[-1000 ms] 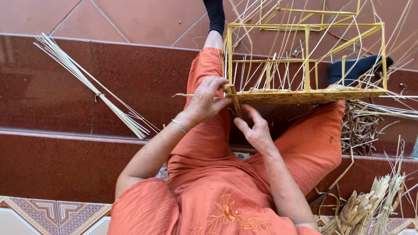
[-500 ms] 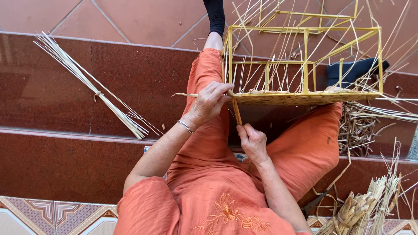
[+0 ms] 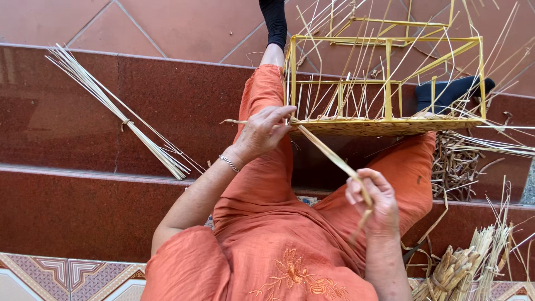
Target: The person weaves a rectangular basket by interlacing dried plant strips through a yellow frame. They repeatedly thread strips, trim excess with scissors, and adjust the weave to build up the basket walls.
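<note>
I sit on red stone steps in orange clothes, with a yellow frame basket (image 3: 384,83) resting across my knees. Its woven straw base (image 3: 390,127) runs along the bottom edge. My left hand (image 3: 264,131) pinches the near left corner of that base. My right hand (image 3: 370,198) grips a flat straw strand (image 3: 329,155) that stretches taut from the corner down toward my lap. Thin upright stakes stick up through the frame.
A tied bundle of pale straw stalks (image 3: 120,114) lies on the step to my left. Dried fibre scraps (image 3: 454,164) are piled by my right knee, and a sheaf of thicker stalks (image 3: 462,267) stands at the lower right. Patterned tiles (image 3: 67,276) lie below.
My right hand has pulled the strand away from the basket corner, down and toward me, drawing it out long. My left hand stays on the corner.
</note>
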